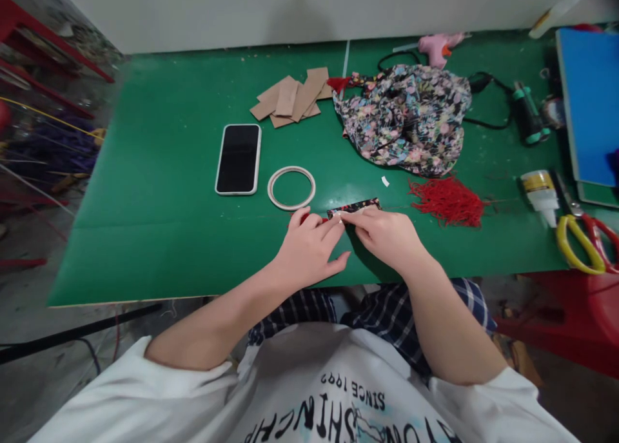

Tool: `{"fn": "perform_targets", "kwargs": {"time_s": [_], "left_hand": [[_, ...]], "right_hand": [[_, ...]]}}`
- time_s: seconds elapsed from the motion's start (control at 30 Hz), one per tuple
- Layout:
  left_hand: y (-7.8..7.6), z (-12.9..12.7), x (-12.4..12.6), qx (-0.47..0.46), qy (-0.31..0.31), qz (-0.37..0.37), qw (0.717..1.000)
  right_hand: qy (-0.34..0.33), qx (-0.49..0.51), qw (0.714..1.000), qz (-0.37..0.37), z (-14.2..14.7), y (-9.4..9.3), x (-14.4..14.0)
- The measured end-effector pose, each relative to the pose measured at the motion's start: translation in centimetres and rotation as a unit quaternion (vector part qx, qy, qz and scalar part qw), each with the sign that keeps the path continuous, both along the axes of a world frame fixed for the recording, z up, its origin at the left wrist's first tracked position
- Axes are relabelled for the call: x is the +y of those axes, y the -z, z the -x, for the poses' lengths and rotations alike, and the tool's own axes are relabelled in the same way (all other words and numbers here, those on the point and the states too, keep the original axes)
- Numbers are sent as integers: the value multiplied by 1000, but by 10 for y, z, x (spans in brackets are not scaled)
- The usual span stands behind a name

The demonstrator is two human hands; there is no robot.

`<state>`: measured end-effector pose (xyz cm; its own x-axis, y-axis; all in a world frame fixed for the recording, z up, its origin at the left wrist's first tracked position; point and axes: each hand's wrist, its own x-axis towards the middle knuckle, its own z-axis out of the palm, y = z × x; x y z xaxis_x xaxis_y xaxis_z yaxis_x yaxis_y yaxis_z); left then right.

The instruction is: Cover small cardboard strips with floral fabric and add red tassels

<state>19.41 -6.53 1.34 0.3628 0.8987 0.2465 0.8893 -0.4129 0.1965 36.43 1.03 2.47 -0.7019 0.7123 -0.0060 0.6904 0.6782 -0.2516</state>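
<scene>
Both my hands meet near the front edge of the green table (159, 191). My left hand (309, 246) and my right hand (387, 236) pinch a small flat piece wrapped in floral cloth (355, 206), which lies on the table between the fingertips. A bit of red shows under my left fingers, too hidden to identify. A white ring (291, 187) lies just left of the piece. A bundle of red tassel threads (447, 201) lies to the right of my right hand.
A phone (238, 158) lies face up at the centre left. Brown card strips (293, 98) and a heap of floral fabric (409, 117) sit behind. A pink glue gun (438, 46), glue bottle (539, 191), yellow-and-red scissors (587, 240) and blue boards (592, 101) are at the right.
</scene>
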Motion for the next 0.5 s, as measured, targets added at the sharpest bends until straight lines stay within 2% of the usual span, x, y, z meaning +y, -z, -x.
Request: {"fn": "perform_targets", "kwargs": {"time_s": [0.17, 0.37, 0.5], "left_hand": [[-1, 0, 1, -3, -4, 5, 1000], [-7, 12, 15, -48, -38, 11, 998], [-6, 15, 29, -35, -48, 19, 998]], "right_hand": [[17, 18, 1000, 8, -7, 1, 6], [51, 143, 988, 36, -4, 5, 12], [31, 131, 990, 33, 7, 11, 12]]}}
